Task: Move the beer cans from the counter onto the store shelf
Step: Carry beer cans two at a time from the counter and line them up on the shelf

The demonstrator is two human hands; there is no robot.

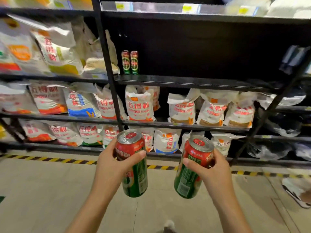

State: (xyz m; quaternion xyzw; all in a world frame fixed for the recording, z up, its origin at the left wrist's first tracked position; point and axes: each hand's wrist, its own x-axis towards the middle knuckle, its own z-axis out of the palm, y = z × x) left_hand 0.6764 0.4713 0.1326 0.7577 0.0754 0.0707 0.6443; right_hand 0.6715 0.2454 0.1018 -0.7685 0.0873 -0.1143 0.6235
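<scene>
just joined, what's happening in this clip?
A person is stocking beer. The left hand grips one red-and-green can and the right hand grips another can, both held upright above the floor, facing the black shelf. Two matching cans already stand side by side at that shelf's left end; the rest of it looks bare. Flour bags fill the lower shelves.

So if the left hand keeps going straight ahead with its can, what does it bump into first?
Probably the white flour bags on the low shelf, right behind the can the left hand holds. Depth is hard to judge here.
</scene>
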